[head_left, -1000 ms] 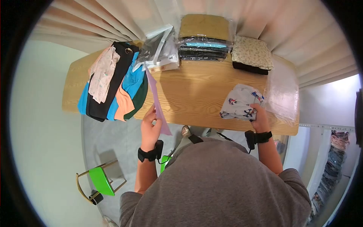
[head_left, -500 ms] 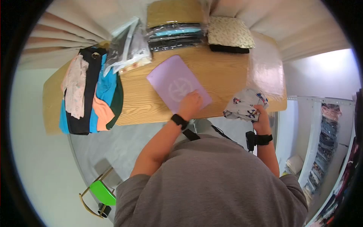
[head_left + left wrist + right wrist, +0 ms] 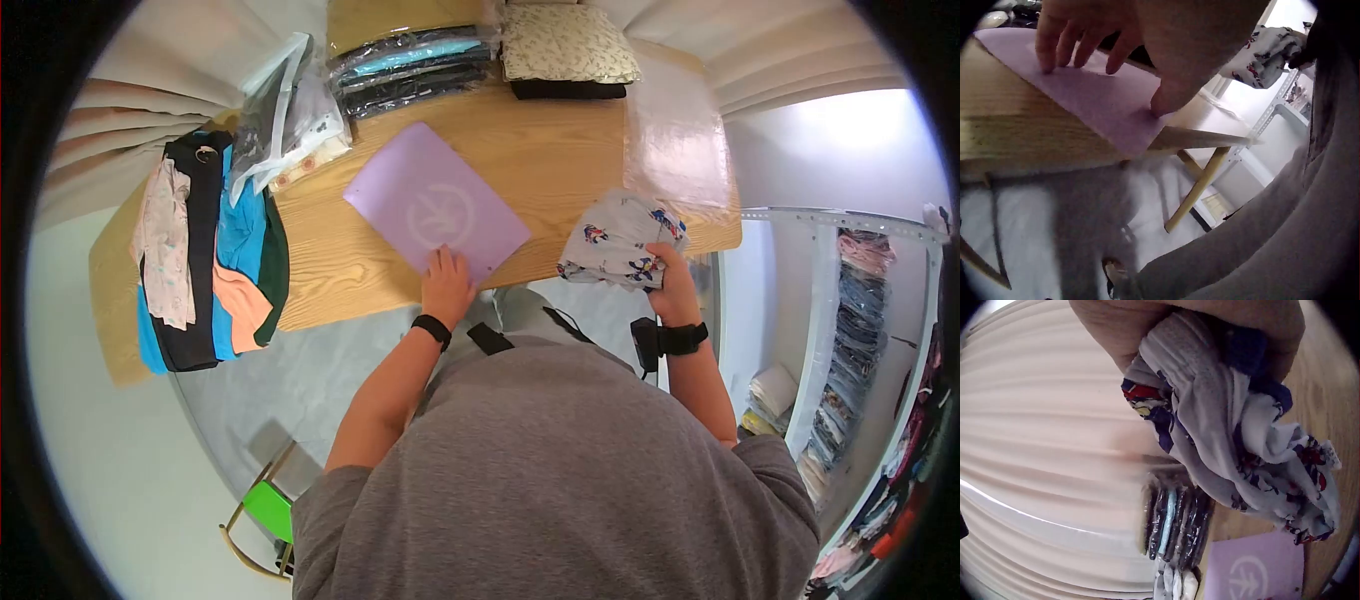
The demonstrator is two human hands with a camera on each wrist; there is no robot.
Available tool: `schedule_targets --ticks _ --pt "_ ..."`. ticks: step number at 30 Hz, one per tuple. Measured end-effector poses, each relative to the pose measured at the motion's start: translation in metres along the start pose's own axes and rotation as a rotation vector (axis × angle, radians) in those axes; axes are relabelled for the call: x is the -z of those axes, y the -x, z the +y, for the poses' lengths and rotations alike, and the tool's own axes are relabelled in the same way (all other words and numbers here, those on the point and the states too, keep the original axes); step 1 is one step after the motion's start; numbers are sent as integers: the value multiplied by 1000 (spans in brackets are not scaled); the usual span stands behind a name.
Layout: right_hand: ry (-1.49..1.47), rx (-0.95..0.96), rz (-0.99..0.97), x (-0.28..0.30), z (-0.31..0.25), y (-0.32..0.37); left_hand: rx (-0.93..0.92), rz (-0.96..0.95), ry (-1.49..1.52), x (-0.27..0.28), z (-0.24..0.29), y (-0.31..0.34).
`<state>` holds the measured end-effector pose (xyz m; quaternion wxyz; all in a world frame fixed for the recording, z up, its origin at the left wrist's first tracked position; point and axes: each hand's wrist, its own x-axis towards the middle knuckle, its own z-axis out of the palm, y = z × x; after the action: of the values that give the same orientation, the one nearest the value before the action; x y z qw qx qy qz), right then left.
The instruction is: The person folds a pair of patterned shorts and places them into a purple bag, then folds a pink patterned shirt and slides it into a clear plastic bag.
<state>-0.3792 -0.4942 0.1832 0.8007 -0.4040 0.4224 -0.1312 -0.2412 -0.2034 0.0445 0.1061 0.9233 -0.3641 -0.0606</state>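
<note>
A flat purple board (image 3: 435, 200) with a pale round emblem lies slantwise on the table, one corner over the front edge. My left hand (image 3: 447, 287) rests on its near side. In the left wrist view, the fingertips (image 3: 1112, 67) press down on the surface, spread apart, with the thumb near the board's edge. My right hand (image 3: 676, 285) grips a folded white garment (image 3: 612, 240) with a blue and red print, above the table's front edge. Up close in the right wrist view, the garment (image 3: 1204, 431) hangs bunched and creased from the hand.
Loose clothes (image 3: 205, 260) are piled on the table's left end. Behind the board stand a clear zip bag (image 3: 275, 130), a stack of bagged garments (image 3: 415, 70) and a folded floral cloth (image 3: 565, 45). Clear plastic sleeves (image 3: 678, 150) lie at the right. A chair (image 3: 268, 510) stands lower left.
The purple board, at first held upright by the left hand beside the clothes pile, now lies flat on the table. The right hand still holds the white garment. The view has shifted right.
</note>
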Motion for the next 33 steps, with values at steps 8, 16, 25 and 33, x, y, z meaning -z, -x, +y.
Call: schedule_targets --ticks 8,16,25,33 --pt "-32 -9 -61 -6 -7 4 43 -58 -108 -7 12 -4" --pt "-45 13 -128 -12 -9 0 -33 -142 -242 -28 4 -7" --pt "-15 -39 -112 -11 -9 2 31 -184 -141 -6 17 0" --pt "-44 -37 -106 -12 -8 4 -65 -115 -15 -8 -1 -2"
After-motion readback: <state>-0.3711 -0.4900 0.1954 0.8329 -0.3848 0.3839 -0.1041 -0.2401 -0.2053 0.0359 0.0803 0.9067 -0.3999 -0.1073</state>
